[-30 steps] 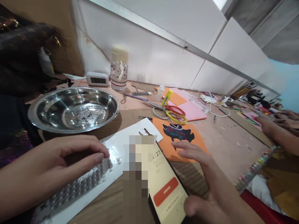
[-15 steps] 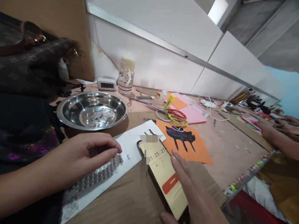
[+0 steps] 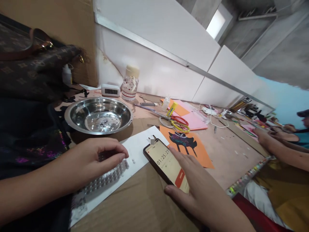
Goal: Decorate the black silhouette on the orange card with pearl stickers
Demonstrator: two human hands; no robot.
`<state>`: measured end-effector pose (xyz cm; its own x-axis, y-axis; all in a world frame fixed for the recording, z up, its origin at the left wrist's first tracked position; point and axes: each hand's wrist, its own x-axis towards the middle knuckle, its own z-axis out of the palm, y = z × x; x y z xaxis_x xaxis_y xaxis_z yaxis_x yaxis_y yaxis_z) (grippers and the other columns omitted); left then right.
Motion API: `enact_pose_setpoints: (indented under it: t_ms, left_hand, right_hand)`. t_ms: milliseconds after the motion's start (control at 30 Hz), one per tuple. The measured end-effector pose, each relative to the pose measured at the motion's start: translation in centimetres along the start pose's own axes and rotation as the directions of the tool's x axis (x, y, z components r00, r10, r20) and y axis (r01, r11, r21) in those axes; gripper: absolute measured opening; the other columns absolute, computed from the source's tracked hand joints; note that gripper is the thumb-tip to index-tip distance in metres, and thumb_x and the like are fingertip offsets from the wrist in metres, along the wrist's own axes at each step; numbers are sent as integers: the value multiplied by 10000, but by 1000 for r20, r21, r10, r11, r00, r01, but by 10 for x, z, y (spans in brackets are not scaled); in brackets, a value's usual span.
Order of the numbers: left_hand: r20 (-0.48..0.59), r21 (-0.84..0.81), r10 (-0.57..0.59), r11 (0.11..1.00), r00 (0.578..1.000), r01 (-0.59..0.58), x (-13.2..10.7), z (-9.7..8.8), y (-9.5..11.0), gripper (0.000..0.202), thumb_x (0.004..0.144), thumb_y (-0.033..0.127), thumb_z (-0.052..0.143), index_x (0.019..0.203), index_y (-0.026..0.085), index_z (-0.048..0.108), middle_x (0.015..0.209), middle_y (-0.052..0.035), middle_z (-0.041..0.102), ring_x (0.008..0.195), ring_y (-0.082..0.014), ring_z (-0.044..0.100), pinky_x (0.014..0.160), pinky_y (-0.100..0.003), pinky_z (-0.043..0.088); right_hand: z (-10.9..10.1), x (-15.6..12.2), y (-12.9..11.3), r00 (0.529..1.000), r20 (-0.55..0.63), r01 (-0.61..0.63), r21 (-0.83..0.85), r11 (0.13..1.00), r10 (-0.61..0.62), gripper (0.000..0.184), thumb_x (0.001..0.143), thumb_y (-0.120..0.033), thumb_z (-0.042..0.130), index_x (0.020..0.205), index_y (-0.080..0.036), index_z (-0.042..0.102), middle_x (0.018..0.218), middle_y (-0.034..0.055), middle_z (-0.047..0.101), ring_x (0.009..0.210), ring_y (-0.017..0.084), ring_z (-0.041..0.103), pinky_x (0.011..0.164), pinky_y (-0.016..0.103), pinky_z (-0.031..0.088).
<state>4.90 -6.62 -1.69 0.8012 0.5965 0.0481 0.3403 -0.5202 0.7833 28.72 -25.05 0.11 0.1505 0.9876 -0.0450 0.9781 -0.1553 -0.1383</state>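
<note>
My right hand lies across the lower part of a smartphone, thumb at one long edge and fingers along the other. Its lit screen reads 01:25:27 above a red button. My left hand hovers over a sheet of stick-on pearl beads on white backing; thumb and forefinger tips nearly meet, and anything between them is too small to make out. Two loose pearls sit beside these fingertips. Past the phone, an orange sheet carries a black cut-out shape with pearls and glitter.
A steel bowl with small bits inside stands behind my left hand. Further back are a small digital clock, a bottle, scissors, a glue stick and pink paper. Another person's arm reaches in at right.
My right hand has slid up over the phone, and its thumb now rests across the near edge. The view has shifted slightly. My left hand keeps its pinched pose.
</note>
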Motion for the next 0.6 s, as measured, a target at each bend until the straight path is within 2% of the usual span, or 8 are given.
enact_pose_setpoints:
  t_ms: [367, 600]
  left_hand:
    - [-4, 18, 9, 1000, 1000, -9, 1, 1, -5, 277, 905, 482, 572, 891, 294, 775, 904, 24, 779, 855, -208, 702, 736, -238, 518]
    - [4, 30, -9, 1000, 1000, 9, 1, 3, -6, 286, 899, 500, 572, 889, 304, 780, 909, 24, 781, 860, -215, 704, 733, -235, 523]
  right_hand:
    - [4, 5, -2, 1000, -4, -7, 8, 1000, 7, 778, 897, -424, 609, 1577, -181, 317, 1479, 182, 521, 1333, 382, 508, 1071, 616, 466]
    - [6, 8, -2, 996, -81, 32, 12, 999, -30, 763, 850, -364, 635, 1544, -173, 381, 1452, 191, 547, 1292, 395, 540, 1040, 627, 490]
